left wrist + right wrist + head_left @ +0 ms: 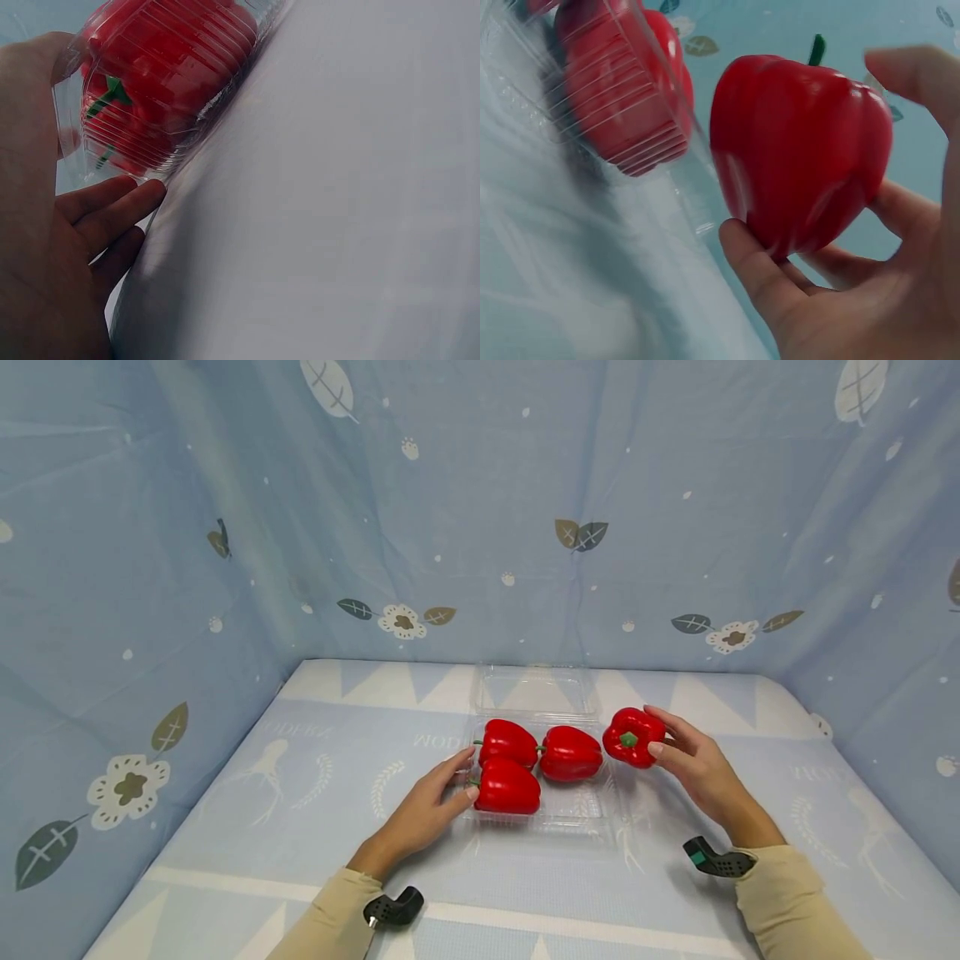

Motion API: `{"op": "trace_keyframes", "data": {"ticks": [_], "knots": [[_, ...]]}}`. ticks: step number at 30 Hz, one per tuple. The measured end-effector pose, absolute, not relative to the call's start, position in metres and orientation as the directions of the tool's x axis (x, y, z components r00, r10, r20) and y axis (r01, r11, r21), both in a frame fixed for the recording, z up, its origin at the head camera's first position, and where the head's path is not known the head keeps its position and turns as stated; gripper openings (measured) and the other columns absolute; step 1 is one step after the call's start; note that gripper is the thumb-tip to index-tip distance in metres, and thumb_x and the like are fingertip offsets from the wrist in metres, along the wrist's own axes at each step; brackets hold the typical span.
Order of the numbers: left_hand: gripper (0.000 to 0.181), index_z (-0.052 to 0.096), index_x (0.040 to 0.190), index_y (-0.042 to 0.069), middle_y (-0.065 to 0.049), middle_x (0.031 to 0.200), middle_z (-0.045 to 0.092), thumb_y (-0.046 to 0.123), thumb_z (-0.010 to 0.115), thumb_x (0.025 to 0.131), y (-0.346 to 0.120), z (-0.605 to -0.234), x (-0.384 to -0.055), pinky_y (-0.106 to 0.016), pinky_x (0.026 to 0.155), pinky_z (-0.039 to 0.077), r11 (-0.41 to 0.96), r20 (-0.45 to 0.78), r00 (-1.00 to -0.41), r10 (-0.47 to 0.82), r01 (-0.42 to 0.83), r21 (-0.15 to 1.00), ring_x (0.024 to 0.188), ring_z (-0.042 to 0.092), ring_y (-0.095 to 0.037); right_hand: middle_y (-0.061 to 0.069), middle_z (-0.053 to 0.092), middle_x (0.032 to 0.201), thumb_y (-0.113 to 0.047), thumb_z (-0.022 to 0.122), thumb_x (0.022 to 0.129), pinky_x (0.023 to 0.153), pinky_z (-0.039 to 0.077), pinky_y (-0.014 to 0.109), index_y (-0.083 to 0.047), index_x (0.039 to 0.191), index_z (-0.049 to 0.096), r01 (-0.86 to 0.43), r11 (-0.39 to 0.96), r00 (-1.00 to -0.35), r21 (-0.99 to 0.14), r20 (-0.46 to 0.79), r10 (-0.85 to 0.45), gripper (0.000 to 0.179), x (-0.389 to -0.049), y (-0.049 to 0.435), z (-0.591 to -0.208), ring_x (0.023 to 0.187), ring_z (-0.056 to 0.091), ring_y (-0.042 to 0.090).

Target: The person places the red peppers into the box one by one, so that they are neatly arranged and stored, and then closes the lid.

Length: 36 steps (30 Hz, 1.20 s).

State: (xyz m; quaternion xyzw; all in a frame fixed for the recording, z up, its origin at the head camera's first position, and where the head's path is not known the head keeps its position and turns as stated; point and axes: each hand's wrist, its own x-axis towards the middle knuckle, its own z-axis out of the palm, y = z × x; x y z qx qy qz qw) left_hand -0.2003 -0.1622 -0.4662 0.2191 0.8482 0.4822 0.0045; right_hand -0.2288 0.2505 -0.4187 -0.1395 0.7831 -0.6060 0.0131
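From where I stand, a blue cloth [465, 468] printed with leaves and flowers hangs behind and around a table [300, 818] with a pale patterned covering. At the left, a beige sleeve [327, 917] comes in, a black wrist device [393, 908] just beside it. The left hand [427, 806] rests at the left side of a clear plastic container [573, 807], its fingers nearly straight and the thumb spread from them. The thumb tip lies close to the stem of the near-left pepper [510, 787]; whether they touch I can't tell. Behind that one sits the far-left pepper [507, 742], and to its right the inner right pepper [572, 756]. All three are red, lying in the container with green stems pointing left. The clear lid [534, 692] lies folded back on the far side. Just right of the container, the right hand [701, 774] grasps a fourth red pepper [639, 725] between thumb and fingers, its stem turned toward the person. Another black band [720, 859] and beige cuff [783, 885] follow.
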Motion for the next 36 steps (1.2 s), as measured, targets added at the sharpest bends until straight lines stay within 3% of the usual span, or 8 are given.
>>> {"op": "trace_keyframes", "data": {"ticks": [4, 9, 16, 23, 30, 36], "knots": [[0.064, 0.036, 0.157, 0.026, -0.004, 0.146, 0.051, 0.04, 0.061, 0.1, -0.162, -0.466, -0.2, -0.049, 0.109, 0.04, 0.441, 0.204, -0.903, 0.377, 0.369, 0.818, 0.127, 0.055, -0.021, 0.018, 0.033, 0.155, -0.019, 0.069, 0.095, 0.09, 0.052, 0.025, -0.017, 0.16, 0.027, -0.232, 0.282, -0.947, -0.931, 0.15, -0.286, 0.077, -0.227, 0.251, -0.416, 0.133, 0.042, 0.038], [0.064, 0.036, 0.157, 0.024, -0.004, 0.146, 0.052, 0.039, 0.061, 0.1, -0.163, -0.467, -0.201, -0.049, 0.109, 0.039, 0.442, 0.203, -0.904, 0.375, 0.367, 0.819, 0.127, 0.056, -0.021, 0.016, 0.039, 0.15, -0.014, 0.077, 0.089, 0.089, 0.053, 0.025, -0.018, 0.16, 0.024, -0.258, 0.329, -0.935, -0.908, 0.15, -0.32, 0.089, -0.227, 0.247, -0.414, 0.125, 0.05, 0.035], [0.064, 0.036, 0.157, 0.024, -0.005, 0.146, 0.051, 0.04, 0.06, 0.1, -0.163, -0.468, -0.201, -0.049, 0.109, 0.039, 0.447, 0.205, -0.904, 0.374, 0.37, 0.815, 0.127, 0.056, -0.022, 0.015, 0.038, 0.152, -0.016, 0.078, 0.088, 0.089, 0.053, 0.025, -0.021, 0.16, 0.024, -0.301, 0.41, -0.932, -0.861, 0.174, -0.319, 0.089, -0.227, 0.242, -0.411, 0.132, 0.046, 0.043], [0.064, 0.036, 0.157, 0.025, -0.004, 0.146, 0.051, 0.041, 0.06, 0.1, -0.162, -0.468, -0.201, -0.049, 0.109, 0.039, 0.455, 0.203, -0.904, 0.375, 0.371, 0.81, 0.127, 0.055, -0.022, 0.019, 0.036, 0.155, -0.011, 0.074, 0.091, 0.089, 0.052, 0.021, -0.004, 0.152, 0.025, -0.344, 0.323, -0.922, -0.882, 0.253, -0.292, 0.079, -0.225, 0.239, -0.406, 0.128, 0.05, 0.02], [0.064, 0.036, 0.157, 0.026, -0.004, 0.145, 0.052, 0.039, 0.061, 0.099, -0.161, -0.467, -0.2, -0.05, 0.109, 0.039, 0.455, 0.199, -0.908, 0.368, 0.363, 0.813, 0.128, 0.055, -0.023, 0.022, 0.039, 0.151, -0.02, 0.067, 0.098, 0.086, 0.053, 0.02, -0.001, 0.152, 0.022, -0.282, 0.329, -0.95, -0.901, 0.216, -0.224, 0.073, -0.217, 0.237, -0.395, 0.13, 0.047, 0.036], [0.064, 0.036, 0.157, 0.026, -0.003, 0.145, 0.053, 0.039, 0.061, 0.1, -0.161, -0.467, -0.2, -0.048, 0.11, 0.039, 0.457, 0.194, -0.911, 0.364, 0.357, 0.815, 0.128, 0.055, -0.022, 0.018, 0.045, 0.143, -0.019, 0.062, 0.099, 0.083, 0.056, 0.025, -0.003, 0.151, 0.033, -0.34, 0.333, -0.931, -0.879, 0.266, -0.248, 0.062, -0.215, 0.236, -0.388, 0.109, 0.063, 0.012]]}}
